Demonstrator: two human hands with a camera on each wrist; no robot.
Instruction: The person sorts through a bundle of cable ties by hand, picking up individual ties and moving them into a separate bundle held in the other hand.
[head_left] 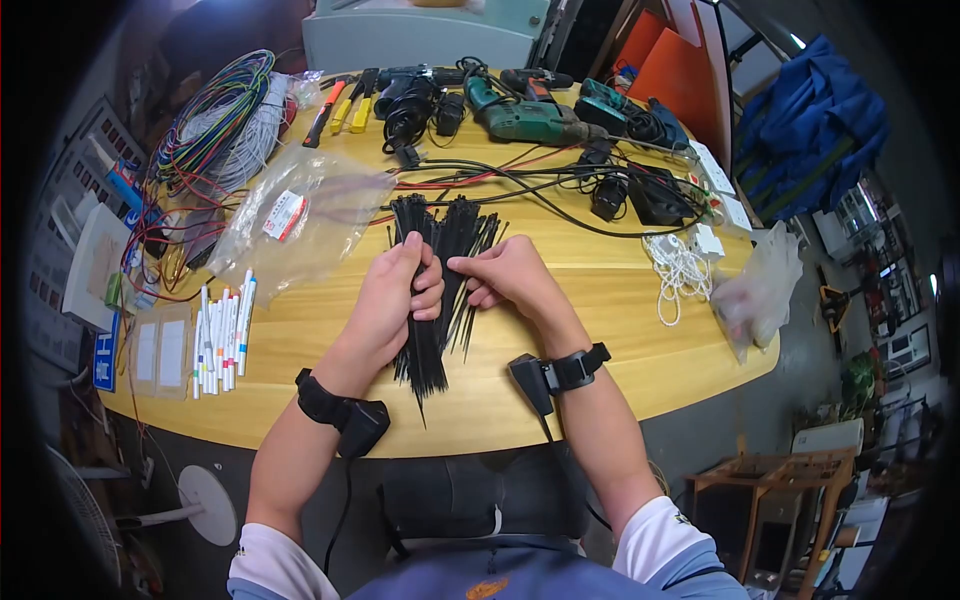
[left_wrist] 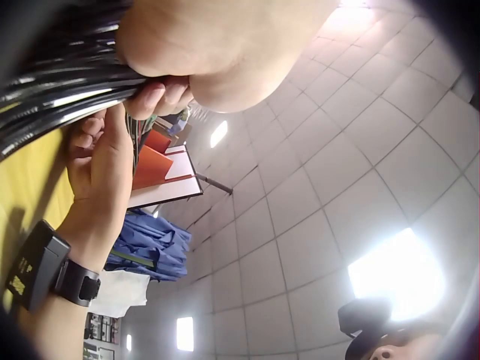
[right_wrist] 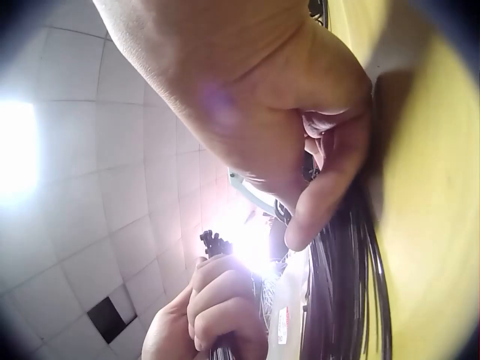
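Observation:
My left hand (head_left: 388, 300) grips a thick bundle of black cable ties (head_left: 426, 360), thumb up along it, with the tie heads above the fist and the tails hanging below. Just to its right a second pile of cable ties (head_left: 460, 222) fans out over the table. At that pile's right side my right hand (head_left: 515, 278) has its fingers curled and its thumb and fingertip pinching at the ties. In the right wrist view, dark tie strands (right_wrist: 341, 277) run out beneath the thumb; the rest of the pinch is hidden by the hand.
A clear plastic bag (head_left: 335, 185) lies behind the left hand, markers (head_left: 222, 335) to the left. Coiled wires (head_left: 225, 120), a green drill (head_left: 530, 115) and black cables (head_left: 500, 175) fill the back. White cord (head_left: 680, 275) and a plastic bag (head_left: 755, 300) are at right.

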